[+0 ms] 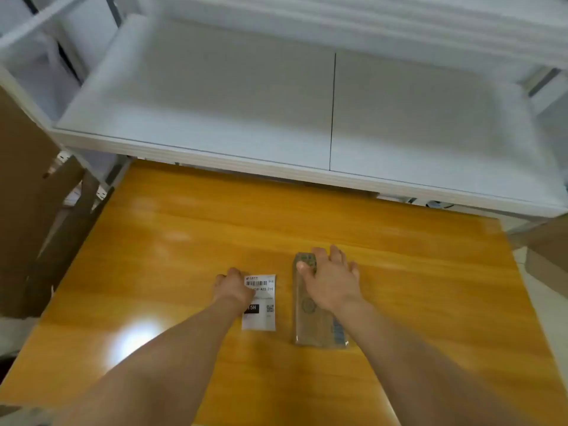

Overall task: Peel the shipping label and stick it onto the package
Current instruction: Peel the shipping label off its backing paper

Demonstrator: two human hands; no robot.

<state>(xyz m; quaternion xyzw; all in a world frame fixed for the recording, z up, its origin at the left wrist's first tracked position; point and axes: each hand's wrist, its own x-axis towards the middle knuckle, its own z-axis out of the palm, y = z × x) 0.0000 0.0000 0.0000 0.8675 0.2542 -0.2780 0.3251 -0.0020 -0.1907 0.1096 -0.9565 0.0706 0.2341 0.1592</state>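
A white shipping label (263, 302) with a barcode and a black block lies flat on the orange wooden table (184, 241). My left hand (233, 289) rests on the label's left edge, fingers curled down on it. To the right lies a long, narrow package (304, 321) in clear plastic wrap, pointing away from me. My right hand (330, 279) lies over the package's far half with fingers spread, thumb on its left edge. Whether either hand grips is unclear.
A white shelf unit (276, 155) overhangs the table's far edge. Brown cardboard (27, 195) stands at the left, and another brown box (547, 241) at the right. A bright light glare sits on the table near my left forearm.
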